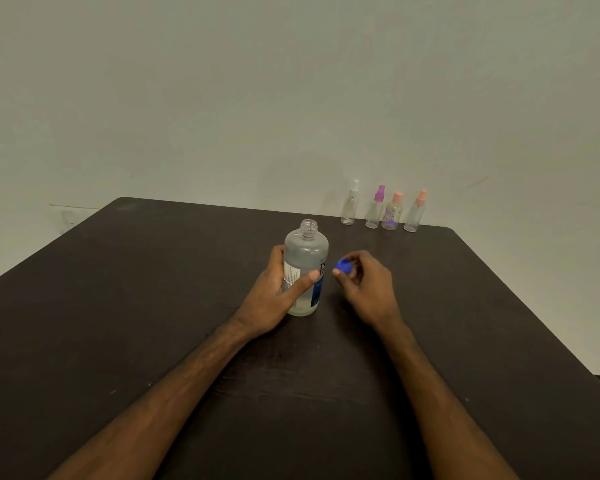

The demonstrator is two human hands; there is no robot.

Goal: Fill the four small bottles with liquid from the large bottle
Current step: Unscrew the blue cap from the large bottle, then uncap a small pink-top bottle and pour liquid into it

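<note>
Both bare forearms reach forward from the bottom edge over the dark counter [153, 306]. The left hand [274, 292] wraps the large bottle [307, 268] from its left side, fingers behind the body and the thumb laid across the front over the label, so the grip is closed around the bottle. The bottle stands upright near the middle of the counter, its threaded neck open and uncapped, with clear liquid filling most of the body. The right hand [368, 285] hovers just beside the bottle on its right, wrist slightly raised, fingers curled inward; its narrow grip pinches a small blue cap [343, 266] between thumb and fingertips.

The bottle carries a white panel of fine print on the left of its label and a blue panel on the right with a few dark letters above it; the writing is too small and too turned away to read.

At the far right edge of the counter, against the pale wall [222, 98], stand four small spray bottles in a row, well apart from the hands: one with a white top [350, 206], one with a purple top [374, 209], a flower-printed one with a pink top [392, 213], and another pink-topped one [414, 213]. All four have their tops on.
</note>
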